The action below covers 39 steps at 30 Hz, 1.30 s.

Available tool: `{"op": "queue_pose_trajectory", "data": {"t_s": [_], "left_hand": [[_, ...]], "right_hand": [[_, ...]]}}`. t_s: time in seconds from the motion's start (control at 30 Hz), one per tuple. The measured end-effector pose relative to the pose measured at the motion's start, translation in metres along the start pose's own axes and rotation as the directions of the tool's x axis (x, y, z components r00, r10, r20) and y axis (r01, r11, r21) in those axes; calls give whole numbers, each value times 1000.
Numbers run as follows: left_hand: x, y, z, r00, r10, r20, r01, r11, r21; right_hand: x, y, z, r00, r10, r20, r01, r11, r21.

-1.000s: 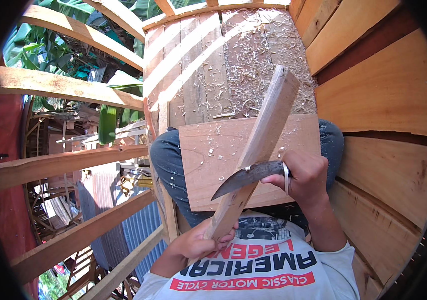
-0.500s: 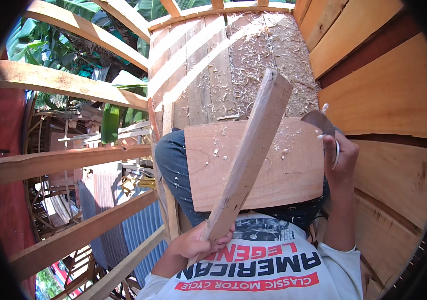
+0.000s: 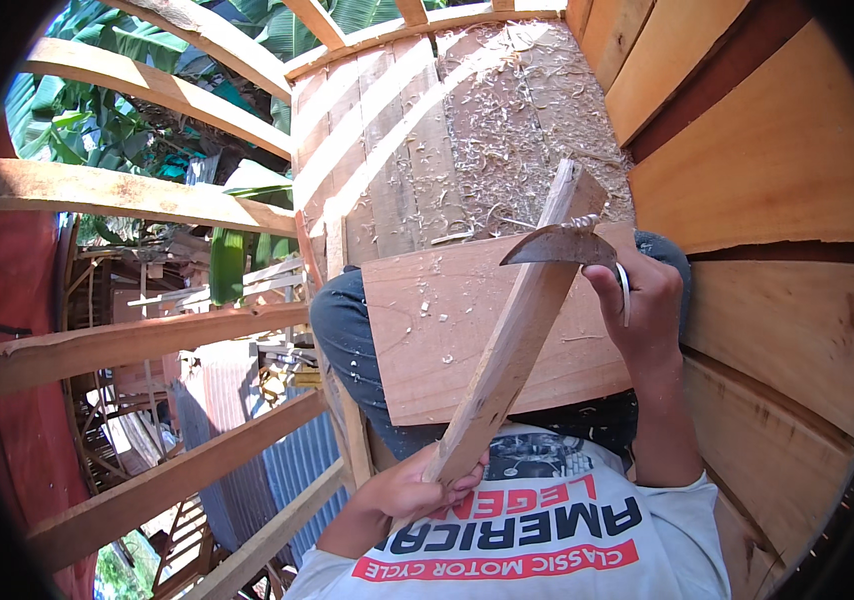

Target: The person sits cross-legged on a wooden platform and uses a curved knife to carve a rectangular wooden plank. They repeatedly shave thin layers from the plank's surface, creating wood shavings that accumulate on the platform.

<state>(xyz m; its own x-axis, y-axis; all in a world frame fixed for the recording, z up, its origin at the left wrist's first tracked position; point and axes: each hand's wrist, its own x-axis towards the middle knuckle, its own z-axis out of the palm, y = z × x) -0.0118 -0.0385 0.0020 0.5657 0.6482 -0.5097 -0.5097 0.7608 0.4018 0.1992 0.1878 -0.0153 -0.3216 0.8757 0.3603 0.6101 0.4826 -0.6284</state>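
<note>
My left hand [image 3: 425,492] is closed around the near end of a long squared wooden bar [image 3: 507,355], held at a slant over my lap and pointing away to the right. In my right hand [image 3: 647,305] is a knife [image 3: 557,245] with a broad, curved dark blade; my fingers hide most of its handle. The blade lies across the upper part of the bar, with a curled shaving [image 3: 581,223] at it. A flat wooden board [image 3: 427,350] rests on my legs beneath the bar, with small chips scattered on it.
Wood shavings [image 3: 547,110] cover much of the plank floor [image 3: 347,150] ahead. A plank wall [image 3: 767,170] stands close on my right. To the left, wooden rails [image 3: 137,340] border a drop toward corrugated roofing [image 3: 307,470] and stacked timber; banana leaves [image 3: 77,110] hang beyond.
My right hand has brought the knife leftward and slightly down, from beside the bar onto its upper part. The bar's far end has shifted a little right and down.
</note>
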Motion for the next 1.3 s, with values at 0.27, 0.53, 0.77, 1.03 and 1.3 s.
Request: {"op": "queue_pose_trajectory", "data": {"t_s": [0.27, 0.53, 0.77, 1.03, 1.3], "left_hand": [[4, 11, 8, 977, 56, -203, -18, 982, 186], [-1, 21, 25, 877, 220, -426, 78, 811, 580], [1, 30, 38, 836, 294, -463, 170, 663, 729], [-2, 27, 36, 851, 287, -439, 170, 641, 749], [-4, 27, 36, 853, 250, -458, 161, 709, 687]], "right_hand": [[-29, -24, 4, 982, -53, 184, 32, 993, 118], [-50, -35, -4, 937, -118, 329, 74, 987, 144], [-47, -41, -15, 938, -89, 334, 100, 995, -14], [-38, -29, -13, 948, -159, 277, 203, 970, -135], [-23, -21, -13, 956, -165, 242, 214, 958, -193]]}}
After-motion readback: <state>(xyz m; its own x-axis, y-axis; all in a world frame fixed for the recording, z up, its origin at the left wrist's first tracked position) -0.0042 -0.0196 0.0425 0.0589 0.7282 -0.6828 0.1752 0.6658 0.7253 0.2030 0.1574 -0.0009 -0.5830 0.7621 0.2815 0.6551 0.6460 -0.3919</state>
